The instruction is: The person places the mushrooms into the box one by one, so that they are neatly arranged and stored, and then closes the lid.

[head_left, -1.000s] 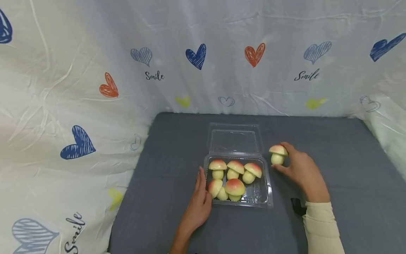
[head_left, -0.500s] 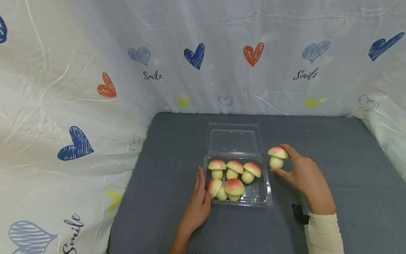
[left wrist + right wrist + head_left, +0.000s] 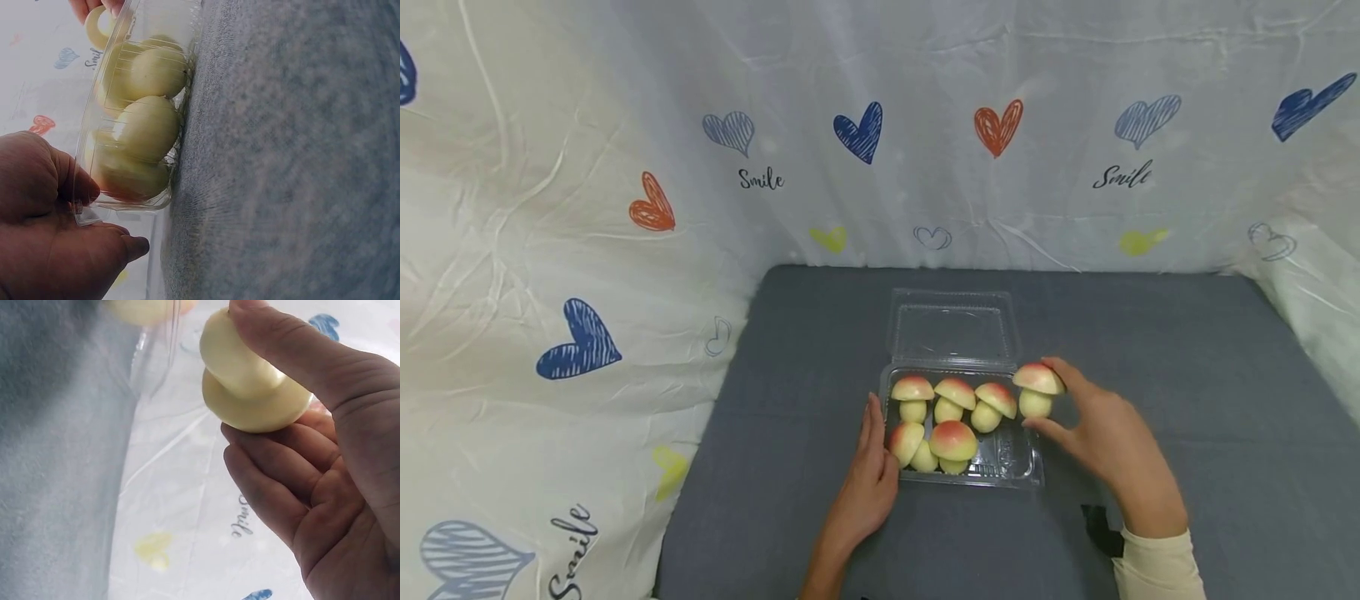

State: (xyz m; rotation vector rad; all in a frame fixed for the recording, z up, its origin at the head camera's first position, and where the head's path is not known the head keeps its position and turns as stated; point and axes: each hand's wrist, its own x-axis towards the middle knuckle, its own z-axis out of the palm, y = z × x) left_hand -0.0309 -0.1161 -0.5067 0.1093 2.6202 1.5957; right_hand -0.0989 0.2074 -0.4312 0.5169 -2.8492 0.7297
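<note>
My right hand (image 3: pixel 1112 433) pinches a toy-like mushroom (image 3: pixel 1037 390), thumb at its stem end and fingers on the cap. Its cap is pale yellow blushed red and its stem is pale. It stands upright over the right rim of a clear plastic clamshell container (image 3: pixel 1015 454). Several similar mushrooms (image 3: pixel 953 442) sit in that container, three along the back and others at the front left. My left hand (image 3: pixel 872 479) holds the container's left front corner; in the left wrist view the thumb (image 3: pixel 84 187) lies against its wall.
The container's clear lid (image 3: pixel 955 329) lies folded back behind it. A grey cloth (image 3: pixel 820 350) covers the table. White curtains (image 3: pixel 925 67) printed with hearts hang behind and at the sides. A black strap (image 3: pixel 1101 531) hangs by the right sleeve (image 3: pixel 1157 567).
My right hand has carried the mushroom leftward and a little toward me, from beside the container to over its right rim. My left hand stays at the container's corner.
</note>
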